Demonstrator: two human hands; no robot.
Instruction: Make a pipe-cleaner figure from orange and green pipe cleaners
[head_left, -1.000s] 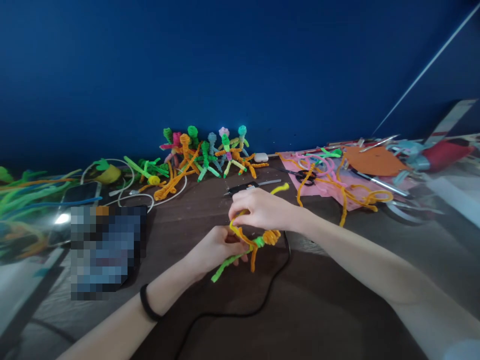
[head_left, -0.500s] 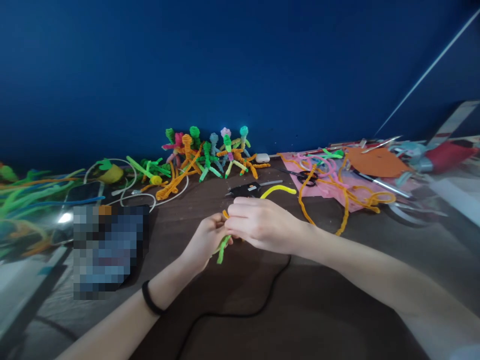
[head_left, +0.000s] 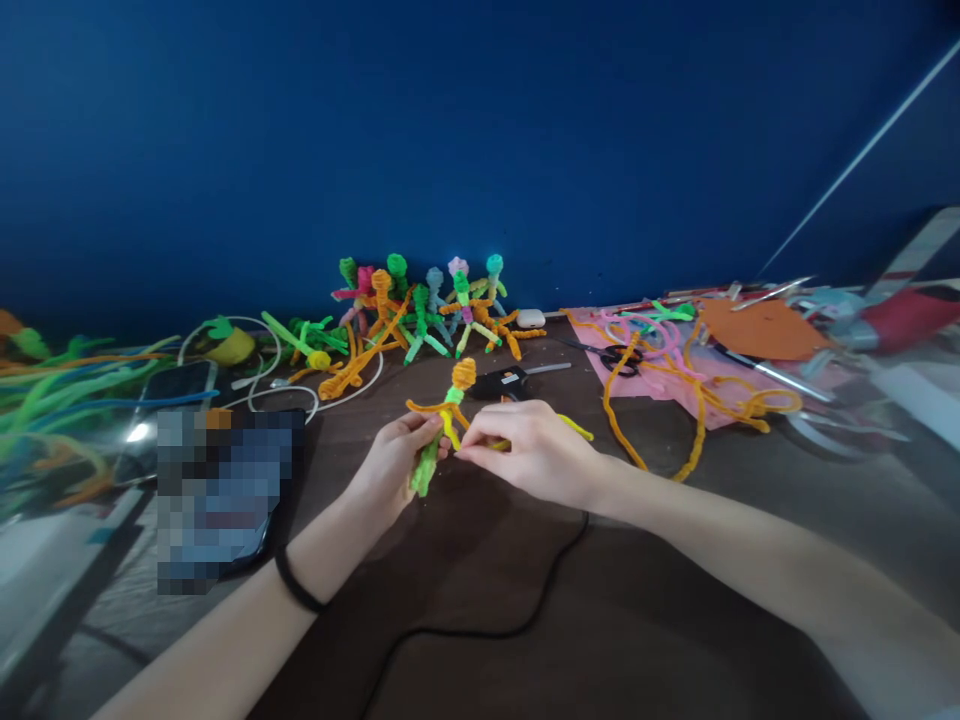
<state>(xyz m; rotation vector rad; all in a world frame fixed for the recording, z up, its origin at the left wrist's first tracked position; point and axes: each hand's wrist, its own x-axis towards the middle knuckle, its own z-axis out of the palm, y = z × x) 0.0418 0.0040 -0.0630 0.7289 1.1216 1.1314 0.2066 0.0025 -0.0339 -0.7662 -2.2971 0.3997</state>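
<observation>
My left hand (head_left: 397, 455) pinches a small pipe-cleaner figure (head_left: 454, 396) with an orange head, light green neck, orange arms and green legs that hang below the fingers. A yellow pipe cleaner (head_left: 450, 428) crosses the front of its body. My right hand (head_left: 525, 440) is closed on the yellow strand just right of the figure, and the strand's far end comes out beyond the knuckles. Behind my hands a black tool (head_left: 501, 382) lies on the dark table (head_left: 480, 640).
Several pipe-cleaner figures (head_left: 421, 310) stand along the blue wall. Phones (head_left: 244, 490) and green and orange pipe cleaners (head_left: 75, 385) lie left. Pink sheets (head_left: 600, 350), scissors (head_left: 619, 358), orange strands (head_left: 701, 435) and orange paper (head_left: 765, 328) are right. A black cable (head_left: 480, 632) crosses the front.
My right hand has moved a little right, away from my left fingers. The figure's orange head and arms now show upright between my hands, where the hands covered them before.
</observation>
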